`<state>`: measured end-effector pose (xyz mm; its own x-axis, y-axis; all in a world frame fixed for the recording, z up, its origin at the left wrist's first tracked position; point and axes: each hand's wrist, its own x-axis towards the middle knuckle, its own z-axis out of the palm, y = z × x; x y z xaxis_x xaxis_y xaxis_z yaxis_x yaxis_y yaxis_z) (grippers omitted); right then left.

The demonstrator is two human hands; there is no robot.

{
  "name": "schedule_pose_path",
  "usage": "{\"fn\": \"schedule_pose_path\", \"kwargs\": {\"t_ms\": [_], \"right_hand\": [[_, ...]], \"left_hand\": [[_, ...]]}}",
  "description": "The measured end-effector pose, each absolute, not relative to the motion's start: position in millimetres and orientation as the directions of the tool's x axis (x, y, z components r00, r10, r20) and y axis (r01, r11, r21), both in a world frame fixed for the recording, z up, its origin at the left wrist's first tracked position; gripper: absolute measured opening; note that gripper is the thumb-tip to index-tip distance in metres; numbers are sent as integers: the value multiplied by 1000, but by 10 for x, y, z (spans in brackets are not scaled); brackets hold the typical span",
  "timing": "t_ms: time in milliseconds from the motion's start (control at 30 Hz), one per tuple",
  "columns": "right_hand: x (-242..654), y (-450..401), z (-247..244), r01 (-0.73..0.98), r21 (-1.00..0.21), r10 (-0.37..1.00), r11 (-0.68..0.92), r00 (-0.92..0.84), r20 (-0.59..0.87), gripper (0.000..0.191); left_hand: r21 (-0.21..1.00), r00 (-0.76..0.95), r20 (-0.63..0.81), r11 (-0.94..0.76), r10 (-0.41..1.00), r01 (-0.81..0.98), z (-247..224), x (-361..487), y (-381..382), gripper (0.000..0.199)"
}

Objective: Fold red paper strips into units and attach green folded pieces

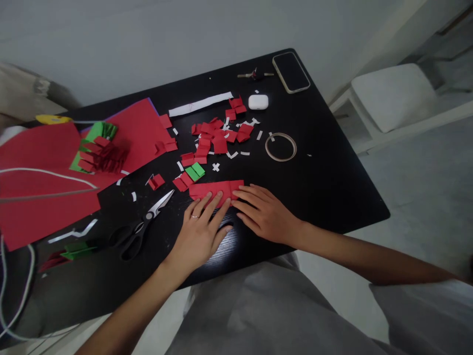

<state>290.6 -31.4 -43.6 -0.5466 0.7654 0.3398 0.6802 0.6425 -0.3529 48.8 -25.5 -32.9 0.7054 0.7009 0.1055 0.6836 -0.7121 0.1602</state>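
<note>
Seen from above, a black wood-grained table (328,182) has its front edge running beneath both forearms, near the person's lap. Its rounded right corner lies well apart from the right hand (264,212), and the nearest thing on that side is a thin ring of tape (281,147).

The table's far edge runs along a plain grey wall (221,44). Beyond the right edge are a pale floor (417,167) and a white seat (395,93).

A creased red paper strip (223,186) lies flat near the front edge, under the fingertips of both hands. The left hand (199,231), wearing a ring, has its fingers spread wide on it; the right hand's fingers are straight and narrowly spaced, tips on the strip's right part.

Just past the strip, a folded green piece (195,171), folded red pieces (219,143) and white scraps (244,153) crowd the way to the far side. Left of the left hand, black-handled scissors (150,215) point toward the strip. Large red sheets (142,128) cover the left side. A smartphone (291,72) and white earbud case (258,102) rest farther back.
</note>
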Motion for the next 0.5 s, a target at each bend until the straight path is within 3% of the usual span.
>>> {"fn": "schedule_pose_path", "kwargs": {"t_ms": [200,367,500], "right_hand": [[2933,-348,-396,709,-307,766,635,-530,363,30],[3061,-322,-374,806,-261,826,532,-427,367,26],[3095,-325,-379,828,-298,846,476,-338,412,22]], "left_hand": [[140,680,116,-689,724,711,-303,548,-313,51],[141,674,114,-683,730,717,-298,560,-318,51],[152,669,114,-678,735,719,-302,569,-321,51]]}}
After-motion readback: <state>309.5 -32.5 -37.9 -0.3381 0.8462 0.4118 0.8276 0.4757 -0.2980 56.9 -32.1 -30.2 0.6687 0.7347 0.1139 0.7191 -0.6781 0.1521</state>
